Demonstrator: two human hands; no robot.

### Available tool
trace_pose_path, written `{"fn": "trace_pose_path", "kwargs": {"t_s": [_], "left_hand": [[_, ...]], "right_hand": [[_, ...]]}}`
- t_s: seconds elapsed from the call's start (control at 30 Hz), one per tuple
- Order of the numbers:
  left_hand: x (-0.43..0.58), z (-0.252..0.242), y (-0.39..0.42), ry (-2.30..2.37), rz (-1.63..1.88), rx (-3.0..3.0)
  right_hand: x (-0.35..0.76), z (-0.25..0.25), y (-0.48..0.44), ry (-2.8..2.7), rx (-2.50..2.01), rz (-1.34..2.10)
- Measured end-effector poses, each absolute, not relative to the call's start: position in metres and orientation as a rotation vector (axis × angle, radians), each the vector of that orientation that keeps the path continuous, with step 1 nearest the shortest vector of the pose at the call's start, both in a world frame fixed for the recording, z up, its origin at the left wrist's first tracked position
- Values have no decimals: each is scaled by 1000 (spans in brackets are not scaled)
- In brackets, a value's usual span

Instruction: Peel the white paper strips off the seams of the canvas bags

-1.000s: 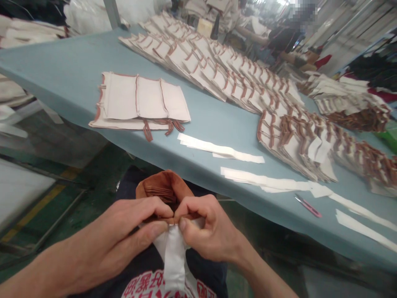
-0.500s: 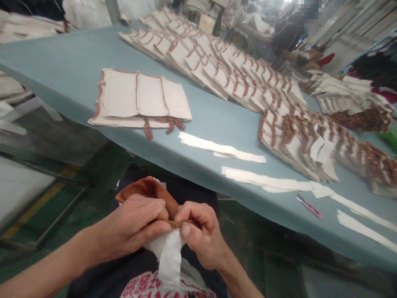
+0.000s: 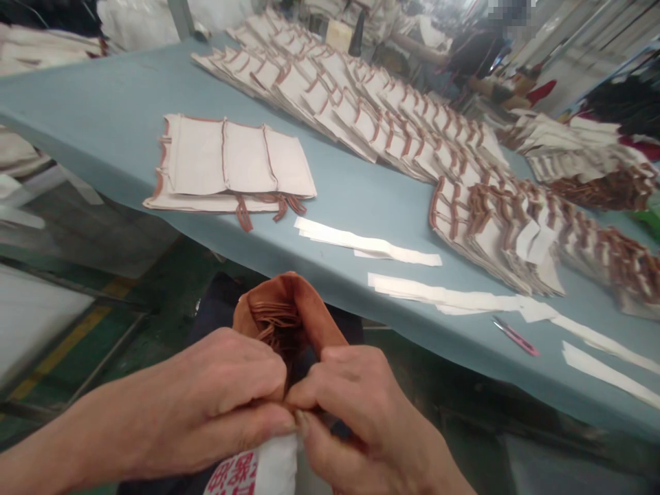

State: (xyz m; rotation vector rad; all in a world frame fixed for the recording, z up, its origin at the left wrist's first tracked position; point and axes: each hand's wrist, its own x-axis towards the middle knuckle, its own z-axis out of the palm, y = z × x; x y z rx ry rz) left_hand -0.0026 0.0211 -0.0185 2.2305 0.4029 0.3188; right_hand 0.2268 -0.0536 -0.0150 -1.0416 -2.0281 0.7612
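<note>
Over the lap, a brown cloth piece [image 3: 317, 313] curves up in a loop, with several folded brown layers inside it. My left hand [image 3: 221, 392] is closed, pinching the near edge of this cloth from the left. My right hand [image 3: 361, 405] pinches the same edge from the right, its thumb close to my left thumb. A white strip [image 3: 277, 464] hangs below the fingertips. What lies between the fingertips is mostly hidden.
A blue-green table [image 3: 124, 86] holds a cream panel with brown trim [image 3: 199, 155], white strips [image 3: 366, 244], a pink-handled tool [image 3: 515, 337] and long rows of overlapping cream panels [image 3: 361, 124]. A person in dark clothes [image 3: 471, 51] is at the back.
Both hands have moved nearer to the camera and look larger. The brown cloth has risen and opened into a wider loop, showing its inner layers.
</note>
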Motion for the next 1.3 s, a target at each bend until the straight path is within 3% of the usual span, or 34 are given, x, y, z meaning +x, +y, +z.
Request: {"fn": "trace_pose_path", "kwargs": {"t_s": [0.2, 0.4, 0.77, 1.0, 1.3], "left_hand": [[5, -26, -3, 437, 403, 2288], [12, -36, -27, 549, 548, 1932], [34, -56, -27, 455, 856, 1573], [32, -32, -3, 336, 871, 1959], [23, -47, 6, 453, 939, 2111]], "right_hand": [[231, -22, -62, -2019, -1032, 1065], [227, -44, -62, -1466, -838, 1463], [234, -45, -59, -1327, -875, 1648], [251, -25, -49, -1621, -831, 1422], [244, -17, -43, -1679, -913, 1306]]}}
